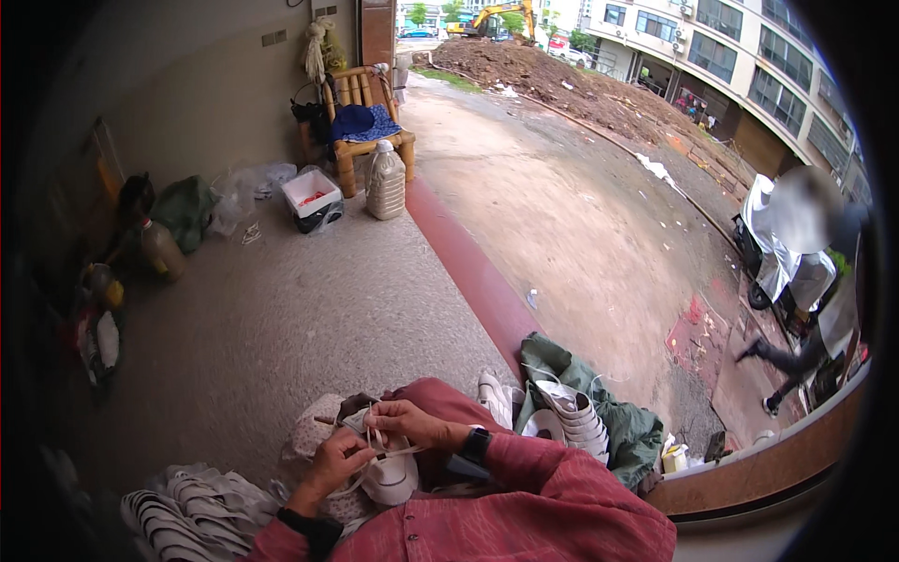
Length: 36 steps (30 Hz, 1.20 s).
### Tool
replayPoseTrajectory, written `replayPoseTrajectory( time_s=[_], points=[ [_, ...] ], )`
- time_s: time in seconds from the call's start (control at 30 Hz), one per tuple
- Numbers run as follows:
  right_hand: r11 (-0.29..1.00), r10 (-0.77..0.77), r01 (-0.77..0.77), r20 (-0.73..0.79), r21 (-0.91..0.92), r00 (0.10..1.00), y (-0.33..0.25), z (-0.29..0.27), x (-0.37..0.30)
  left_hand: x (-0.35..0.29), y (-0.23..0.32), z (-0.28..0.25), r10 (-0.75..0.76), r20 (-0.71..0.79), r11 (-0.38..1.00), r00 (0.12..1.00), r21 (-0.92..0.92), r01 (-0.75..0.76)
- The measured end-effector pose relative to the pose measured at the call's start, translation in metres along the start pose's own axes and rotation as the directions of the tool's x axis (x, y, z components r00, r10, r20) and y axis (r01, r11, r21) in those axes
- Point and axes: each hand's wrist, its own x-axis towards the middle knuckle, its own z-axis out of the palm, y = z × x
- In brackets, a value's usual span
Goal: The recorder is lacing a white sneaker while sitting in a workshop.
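On my lap rests a white shoe, with a pale shoelace looping out over its upper. My left hand is closed at the shoe's left side, its fingertips pinching the lace. Just above and to the right, my right hand pinches the lace too, and an end sticks up between its fingers. The exact path of the lace between the fingers is too small to tell. A black watch is on my right wrist; a dark band covers my left one.
Stacked white shoe parts lie at lower left. More white shoe uppers rest on a green sack at right. A bamboo chair, a bottle and a white box stand ahead. A person walks at far right.
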Motion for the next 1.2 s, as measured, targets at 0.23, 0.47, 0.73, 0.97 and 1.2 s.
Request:
replayPoseTrajectory(
  time_s=[0.23,0.47,0.73,0.97,1.2],
  points=[
    [0.994,0.026,-0.032,-0.059,-0.101,0.998,-0.012,0.005,-0.006,-0.005,0.029,0.009,-0.053,-0.092,0.998,0.994,0.041,0.057],
    [0.929,-0.16,0.15,0.0,-0.338,0.987,-0.014,0.014,-0.011,-0.002,0.029,0.014,0.036,-0.213,0.987,0.976,0.163,-0.001],
    [0.944,-0.065,0.031,-0.093,-0.329,0.994,-0.012,0.021,-0.005,-0.012,0.021,0.014,0.078,-0.146,0.997,0.986,0.011,-0.077],
    [0.936,-0.077,0.063,-0.027,-0.346,0.997,-0.001,0.019,0.0,-0.014,0.046,-0.006,0.092,-0.062,0.935,0.994,-0.337,-0.107],
    [0.958,-0.024,-0.01,-0.112,-0.286,0.993,-0.034,0.03,-0.014,-0.003,0.026,-0.008,-0.284,-0.036,0.755,0.958,-0.624,0.201]
  ],
)
